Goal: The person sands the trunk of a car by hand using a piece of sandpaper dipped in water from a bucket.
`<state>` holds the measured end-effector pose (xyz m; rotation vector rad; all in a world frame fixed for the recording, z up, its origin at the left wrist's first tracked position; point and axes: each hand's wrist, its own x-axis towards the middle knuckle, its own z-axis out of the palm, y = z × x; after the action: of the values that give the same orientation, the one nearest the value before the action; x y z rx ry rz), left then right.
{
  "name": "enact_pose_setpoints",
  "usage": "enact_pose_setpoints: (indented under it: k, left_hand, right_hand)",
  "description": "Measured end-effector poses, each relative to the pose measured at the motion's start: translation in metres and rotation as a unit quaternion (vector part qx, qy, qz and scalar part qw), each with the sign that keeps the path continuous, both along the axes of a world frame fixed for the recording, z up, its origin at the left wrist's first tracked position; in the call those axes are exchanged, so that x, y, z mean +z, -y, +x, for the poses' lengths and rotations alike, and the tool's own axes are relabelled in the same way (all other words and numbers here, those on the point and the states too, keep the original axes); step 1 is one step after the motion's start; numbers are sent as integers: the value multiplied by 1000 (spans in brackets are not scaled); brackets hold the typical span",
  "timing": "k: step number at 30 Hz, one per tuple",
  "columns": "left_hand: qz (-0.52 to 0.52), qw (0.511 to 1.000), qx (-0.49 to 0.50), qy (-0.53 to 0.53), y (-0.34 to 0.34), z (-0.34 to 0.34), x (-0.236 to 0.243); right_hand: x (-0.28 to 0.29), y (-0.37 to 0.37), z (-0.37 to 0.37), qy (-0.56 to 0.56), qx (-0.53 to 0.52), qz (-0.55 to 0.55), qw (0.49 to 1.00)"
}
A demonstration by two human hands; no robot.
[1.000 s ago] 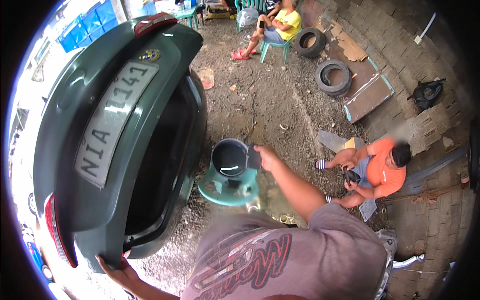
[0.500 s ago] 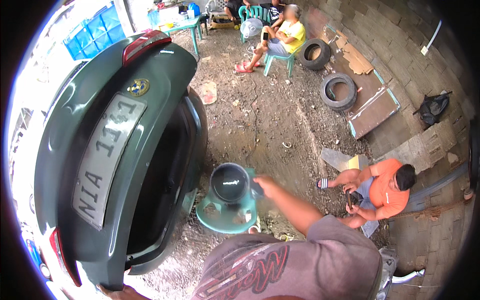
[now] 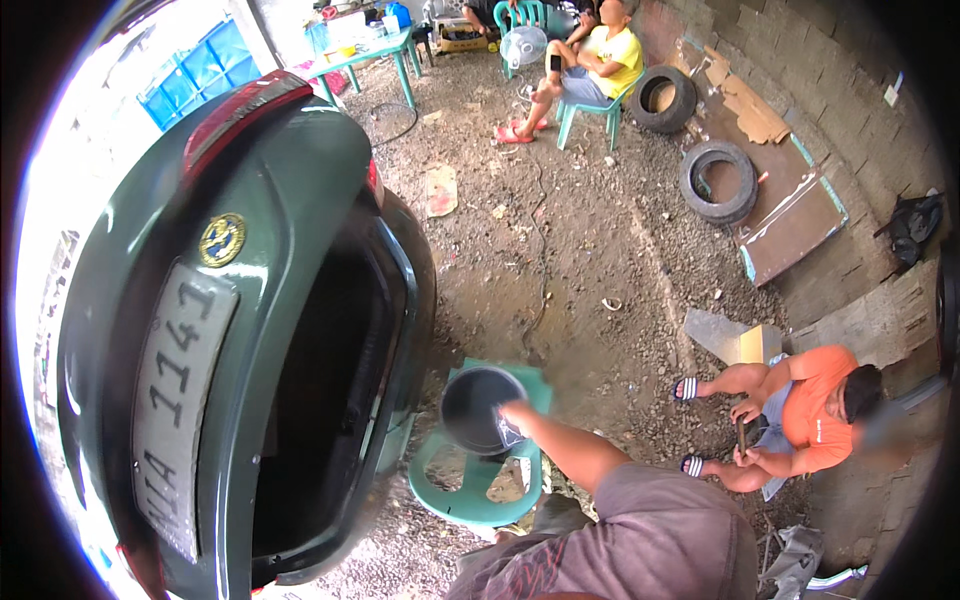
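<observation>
At the far left, beyond the car, stands a blue container [image 3: 198,78], and in front of it the green trunk lid [image 3: 255,330] is raised, carrying a red tail light [image 3: 238,112], a round emblem [image 3: 222,240] and a pale number plate [image 3: 183,405]. The left hand lies outside the view, so the state of its fingers cannot be told. Right of the lid opens the dark trunk [image 3: 320,420]; farther off is a green table [image 3: 380,48] with small items on it. Just right of the car, a black bucket [image 3: 475,395] sits on a green plastic chair [image 3: 437,492]. At the bucket's right side, the right hand [image 3: 518,416] has its fingers, slightly blurred, closed around a dark flat piece [image 3: 508,433], which hangs over the inside of the rim. Behind, a person in a yellow shirt [image 3: 615,55] sits near two tyres [image 3: 722,213] and a brown board [image 3: 797,235]. At right, a person in an orange shirt [image 3: 815,405] holds a small dark object [image 3: 741,434]; beyond, a black bag [image 3: 912,230] is near the block wall [image 3: 880,130].
</observation>
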<state>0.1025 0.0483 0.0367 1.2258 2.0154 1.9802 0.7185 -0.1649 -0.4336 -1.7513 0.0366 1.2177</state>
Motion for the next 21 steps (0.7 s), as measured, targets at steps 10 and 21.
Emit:
enact_pose_setpoints:
  k: [10,21]
  left_hand:
    - [13,999,1,-33,-25,18,-12]
    - [8,999,25,-29,-10,7,-11]
  right_hand:
    - [-203,-30,9,-23,-109,-34,993]
    - [-86,-33,2,-278,-74,-46,957]
